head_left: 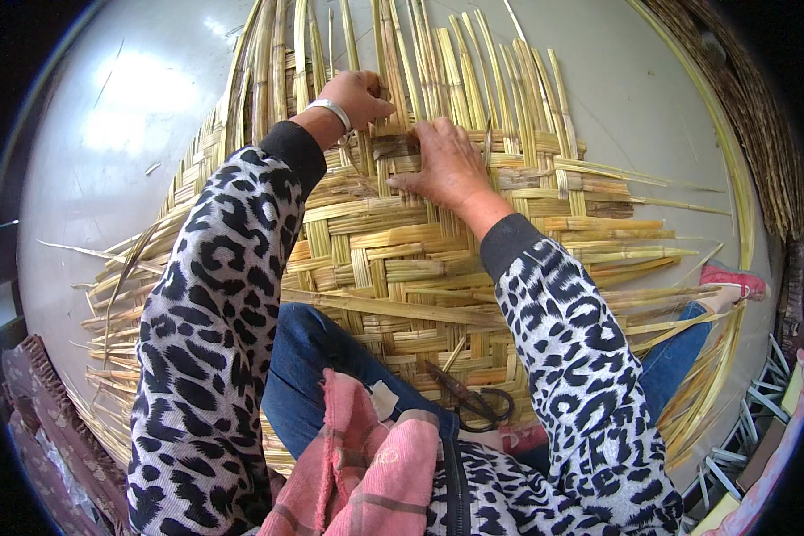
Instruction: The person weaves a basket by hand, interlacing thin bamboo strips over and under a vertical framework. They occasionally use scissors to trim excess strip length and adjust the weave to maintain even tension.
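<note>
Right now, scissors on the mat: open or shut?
Shut: the scissors lie flat on the woven mat, blades together, handles side by side.

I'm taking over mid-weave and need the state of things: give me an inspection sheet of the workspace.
Surface: pale glossy floor, glare at upper left.
Job's things: woven straw mat spread under the person's legs; loose upright strands run past its far edge.
Clutter: dark scissors lying on the mat near the lap; stray straw bits on the floor at left.
Hands: left hand grips strands at the weaving edge, silver bangle on its wrist; right hand presses flat on the mat beside it.
Cables: nothing seen.
Surroundings: bundle of dry reeds at right; patterned cloth at lower left; pale metal frame at lower right.
</note>
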`<action>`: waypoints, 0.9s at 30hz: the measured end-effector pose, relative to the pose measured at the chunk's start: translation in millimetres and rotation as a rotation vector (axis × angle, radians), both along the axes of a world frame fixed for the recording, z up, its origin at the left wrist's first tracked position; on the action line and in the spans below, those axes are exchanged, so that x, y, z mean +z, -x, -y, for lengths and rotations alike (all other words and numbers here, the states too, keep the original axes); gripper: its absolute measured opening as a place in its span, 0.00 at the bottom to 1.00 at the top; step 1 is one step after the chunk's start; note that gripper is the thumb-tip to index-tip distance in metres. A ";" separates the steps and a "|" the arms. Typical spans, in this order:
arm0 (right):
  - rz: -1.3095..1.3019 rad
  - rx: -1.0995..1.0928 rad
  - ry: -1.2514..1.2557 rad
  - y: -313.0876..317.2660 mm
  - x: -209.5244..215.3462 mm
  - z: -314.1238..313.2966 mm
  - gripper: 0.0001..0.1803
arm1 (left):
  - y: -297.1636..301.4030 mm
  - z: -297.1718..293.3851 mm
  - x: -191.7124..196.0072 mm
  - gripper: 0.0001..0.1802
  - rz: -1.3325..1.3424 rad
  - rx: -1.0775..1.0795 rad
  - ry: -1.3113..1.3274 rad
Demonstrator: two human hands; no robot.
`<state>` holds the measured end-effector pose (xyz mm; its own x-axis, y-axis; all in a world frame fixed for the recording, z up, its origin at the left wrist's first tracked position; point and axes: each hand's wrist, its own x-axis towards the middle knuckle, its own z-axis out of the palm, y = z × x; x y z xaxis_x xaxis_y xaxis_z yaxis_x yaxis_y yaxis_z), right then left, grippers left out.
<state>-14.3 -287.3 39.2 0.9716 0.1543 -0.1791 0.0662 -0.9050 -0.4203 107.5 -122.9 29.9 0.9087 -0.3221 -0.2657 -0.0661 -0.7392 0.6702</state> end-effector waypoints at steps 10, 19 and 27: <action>0.048 0.013 -0.103 -2.2 -10.6 9.4 0.38 | 1.8 -6.2 6.0 0.20 0.303 -0.100 -0.317; 0.071 0.050 -0.111 -4.9 -14.8 11.9 0.38 | -22.2 -10.0 -10.0 0.21 0.015 0.020 -0.030; 0.104 -0.031 -0.028 -1.0 -11.8 -0.9 0.35 | -15.7 -18.7 0.9 0.20 -0.439 0.101 0.404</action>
